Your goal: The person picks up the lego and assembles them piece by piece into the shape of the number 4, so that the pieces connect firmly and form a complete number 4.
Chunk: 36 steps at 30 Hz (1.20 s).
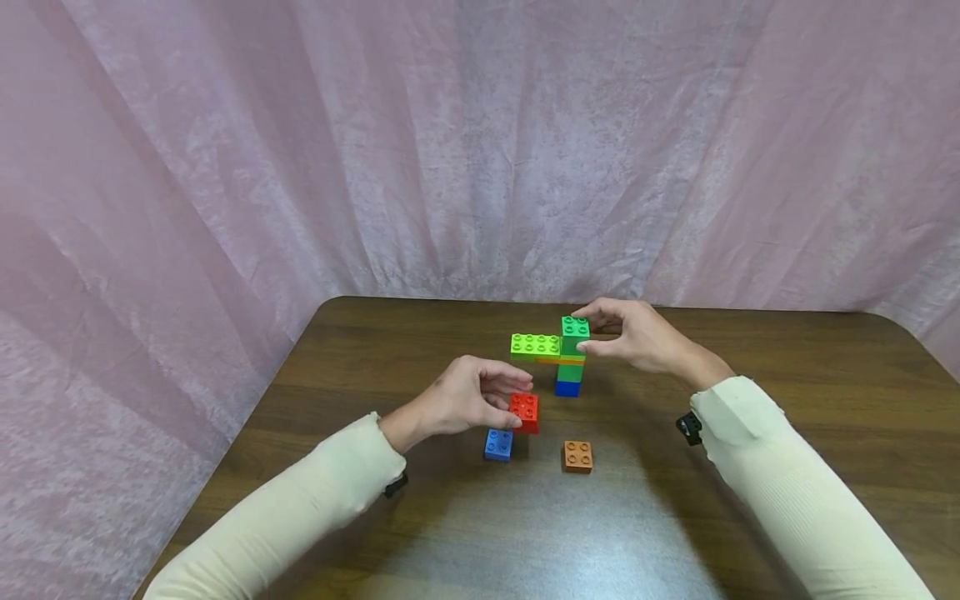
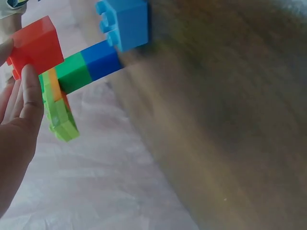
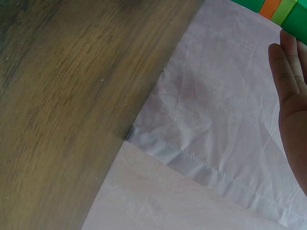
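Pink curtain (image 1: 480,150) fills the background and hangs behind the far edge of the dark wood-grain table (image 1: 420,325), whose far corners are rounded. Two pale sleeves (image 1: 292,500) reach in from the near side, one at each side of the work. Left hand (image 1: 472,396): thumb and fingers pinch the red brick, grip engaged. Right hand (image 1: 637,333): thumb and fingers grasp the top green brick of the tower, thumb on the near side, fingers toward the far side; only part of this hand shows in the right wrist view. The tower (image 1: 570,372) stands upright on the table, beyond the red brick and slightly to its right. Its widest piece, a lime plate (image 1: 535,345), juts out to the left over an orange plate (image 1: 547,361). The top green brick (image 1: 575,333) sits on the lime plate's right end; below the plates come another green piece and a dark blue base (image 1: 567,388). The red brick (image 1: 524,410) is raised above the table, studs up, near the light blue brick. Light blue brick (image 1: 498,445) and orange-brown brick (image 1: 577,457) both rest on the table, studs up, apart from each other.
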Motion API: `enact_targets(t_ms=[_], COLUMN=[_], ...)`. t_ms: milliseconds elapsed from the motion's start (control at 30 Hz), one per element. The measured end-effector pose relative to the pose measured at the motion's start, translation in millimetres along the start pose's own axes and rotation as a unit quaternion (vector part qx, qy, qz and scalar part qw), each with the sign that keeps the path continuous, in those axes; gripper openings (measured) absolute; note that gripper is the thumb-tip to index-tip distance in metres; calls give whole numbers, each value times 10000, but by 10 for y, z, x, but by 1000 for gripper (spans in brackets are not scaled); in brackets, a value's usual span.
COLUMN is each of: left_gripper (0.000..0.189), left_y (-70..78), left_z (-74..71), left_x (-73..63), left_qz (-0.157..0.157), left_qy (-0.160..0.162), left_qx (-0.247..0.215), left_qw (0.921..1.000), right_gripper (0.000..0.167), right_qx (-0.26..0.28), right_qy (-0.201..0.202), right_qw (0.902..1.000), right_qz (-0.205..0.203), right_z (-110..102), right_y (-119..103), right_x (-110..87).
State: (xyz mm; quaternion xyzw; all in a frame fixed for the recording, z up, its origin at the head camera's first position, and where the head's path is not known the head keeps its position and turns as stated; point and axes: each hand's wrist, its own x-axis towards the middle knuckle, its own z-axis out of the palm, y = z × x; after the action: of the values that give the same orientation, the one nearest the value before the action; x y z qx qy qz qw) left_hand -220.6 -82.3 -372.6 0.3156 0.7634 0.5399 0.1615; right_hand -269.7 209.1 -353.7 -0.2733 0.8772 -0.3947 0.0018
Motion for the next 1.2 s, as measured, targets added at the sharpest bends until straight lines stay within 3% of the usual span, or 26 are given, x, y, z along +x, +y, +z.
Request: enact_targets(t_ms=[167,400,867,1200], left_gripper=[44,41,42,39], left_y=[66,124,298,293], left_z=[-20,-65,-289,-378], left_x=[19,58,238,396], left_qz=[209,741,661,427], left_qy=[194,379,976,1234], left_qx=[298,877,1144,1478], left_qw=[9992,9927,9864,9804], right_gripper=[40,40,39,39], right_qx=[10,-9,8,116], right_qy=[-13,10,13,-25], right_qw=[10000,10000,10000,9999], right_qz=[27,27,15,9], right_z=[-3,1,-4,-5], right_y=[-1,1,-6,-15], right_x=[-2,-4,-6,-8])
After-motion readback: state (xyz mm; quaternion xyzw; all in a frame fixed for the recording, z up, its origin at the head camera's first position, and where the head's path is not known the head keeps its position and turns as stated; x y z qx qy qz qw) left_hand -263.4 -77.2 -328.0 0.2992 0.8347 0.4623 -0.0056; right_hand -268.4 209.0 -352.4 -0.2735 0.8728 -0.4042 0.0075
